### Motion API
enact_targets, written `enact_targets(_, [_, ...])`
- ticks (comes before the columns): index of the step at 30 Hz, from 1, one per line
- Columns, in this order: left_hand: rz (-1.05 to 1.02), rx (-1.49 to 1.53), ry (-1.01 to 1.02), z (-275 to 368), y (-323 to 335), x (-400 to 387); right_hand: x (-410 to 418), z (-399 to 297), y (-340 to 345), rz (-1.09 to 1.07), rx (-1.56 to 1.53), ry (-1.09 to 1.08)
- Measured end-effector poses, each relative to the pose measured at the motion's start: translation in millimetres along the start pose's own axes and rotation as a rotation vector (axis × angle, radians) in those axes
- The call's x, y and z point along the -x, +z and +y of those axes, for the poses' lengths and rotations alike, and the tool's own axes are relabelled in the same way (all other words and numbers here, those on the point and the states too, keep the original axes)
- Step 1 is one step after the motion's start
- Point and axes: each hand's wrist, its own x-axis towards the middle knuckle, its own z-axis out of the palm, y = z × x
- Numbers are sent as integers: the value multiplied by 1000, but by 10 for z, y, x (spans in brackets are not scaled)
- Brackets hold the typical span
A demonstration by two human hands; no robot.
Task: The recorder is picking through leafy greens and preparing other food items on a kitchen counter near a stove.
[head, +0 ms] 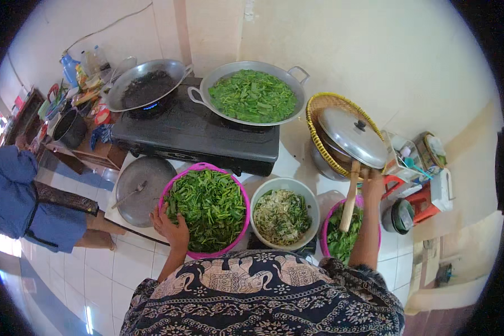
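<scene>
My left hand (174, 229) straddles the left rim of a pink plastic basin (245, 222), thumb inside and fingers outside. Cut leafy greens (206, 201) fill this basin. My right hand (371, 178), blurred, is at the near rim of a woven bamboo basket (315, 138), below a metal lid (353, 134). A wooden handle (349, 206) slants down beside that hand; whether the fingers grip it is unclear. Between my arms stands a pale bowl (256, 229) of bean sprouts mixed with greens (282, 216). Under my right forearm, a smaller pink basin (325, 235) holds more leaves.
A wide pan (206, 80) of greens in liquid sits on the black gas stove (193, 138). Left of it, a wok (117, 94) with dark contents is over a blue flame. A round metal lid (147, 201) bears a fork. At far left stands another person (8, 189).
</scene>
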Motion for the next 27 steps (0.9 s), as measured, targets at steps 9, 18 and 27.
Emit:
enact_targets(9, [-30,-139,-248,55,-34,265,-2127,217,1136,-368,126,-39])
enact_targets(18, [2,-236,-388,166,-240,487,-2816,821,2088,-603,360,-70])
enact_targets(27, [20,-128,-275,185,-133,333,-3047,947,1278,-349,356,-275])
